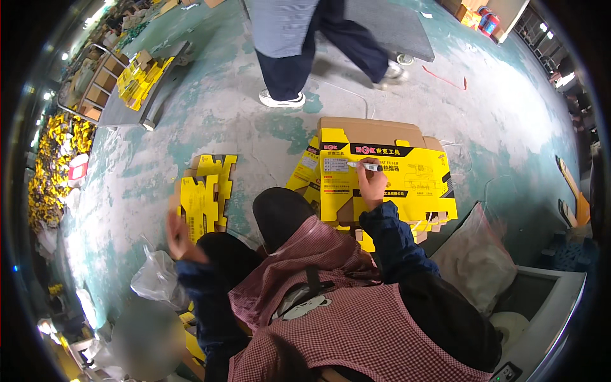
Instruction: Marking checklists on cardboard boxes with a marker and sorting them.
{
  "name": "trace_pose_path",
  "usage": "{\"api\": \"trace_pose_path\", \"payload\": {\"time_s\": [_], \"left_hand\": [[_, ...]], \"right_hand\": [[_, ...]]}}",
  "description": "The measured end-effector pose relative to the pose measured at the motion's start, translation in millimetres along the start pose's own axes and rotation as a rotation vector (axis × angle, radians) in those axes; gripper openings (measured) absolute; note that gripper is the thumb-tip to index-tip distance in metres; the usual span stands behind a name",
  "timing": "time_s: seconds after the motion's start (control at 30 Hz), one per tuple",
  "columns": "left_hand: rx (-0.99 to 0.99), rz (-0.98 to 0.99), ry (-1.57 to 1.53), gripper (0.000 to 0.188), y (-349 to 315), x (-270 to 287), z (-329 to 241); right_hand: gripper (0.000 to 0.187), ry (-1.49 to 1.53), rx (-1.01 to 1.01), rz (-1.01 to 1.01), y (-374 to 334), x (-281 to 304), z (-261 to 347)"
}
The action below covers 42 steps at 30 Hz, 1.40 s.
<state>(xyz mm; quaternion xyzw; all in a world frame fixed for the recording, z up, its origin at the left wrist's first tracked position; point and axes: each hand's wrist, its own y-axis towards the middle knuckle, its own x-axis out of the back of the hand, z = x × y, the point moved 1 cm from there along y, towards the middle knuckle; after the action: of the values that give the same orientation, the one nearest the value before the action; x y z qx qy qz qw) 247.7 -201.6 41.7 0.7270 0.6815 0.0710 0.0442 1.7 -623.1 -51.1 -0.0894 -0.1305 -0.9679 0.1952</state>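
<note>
A white marker [368,167] is gripped in the right hand [373,186], over the printed yellow carton [417,184] stacked beneath that hand. The left hand [180,234], blurred, fingers loosely extended and seemingly empty, is beside folded yellow cardboard [198,197]; a plastic bag [158,277] lies just below it.

Everything is carried by the floor [490,121], green coating worn to pale grey in patches. Landmark: big stack of flattened yellow cartons [417,207], laid flat on it. Left of the stack, a smaller carton pile [202,197] is set down. Left and nearer, a clear plastic bag [159,279] is dropped; at the stack's near right, a bulging translucent bag [478,258]. Beyond the stack, a thin red strip [465,83] is left lying. Far left and beyond, a flatbed trolley [118,114] is parked.
</note>
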Motion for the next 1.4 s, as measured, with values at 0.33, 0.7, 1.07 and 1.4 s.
{"api": "trace_pose_path", "payload": {"time_s": [0.33,0.7,1.07,1.4], "left_hand": [[-0.19,0.623,0.478,0.06,-161,-252,41],[0.786,0.727,-0.481,0.046,-144,-254,36],[-0.033,0.394,0.109,0.026,-158,-257,22],[-0.593,-0.187,0.471,0.027,-44,-74,-35]], "right_hand": [[0.011,-0.03,0.009,0.013,-3,-13,10],[0.015,0.389,-0.135,-0.14,4,3,-9],[0.014,0.532,-0.313,-0.096,-9,17,55],[0.017,0.462,0.085,-0.029,11,38,115]]}}
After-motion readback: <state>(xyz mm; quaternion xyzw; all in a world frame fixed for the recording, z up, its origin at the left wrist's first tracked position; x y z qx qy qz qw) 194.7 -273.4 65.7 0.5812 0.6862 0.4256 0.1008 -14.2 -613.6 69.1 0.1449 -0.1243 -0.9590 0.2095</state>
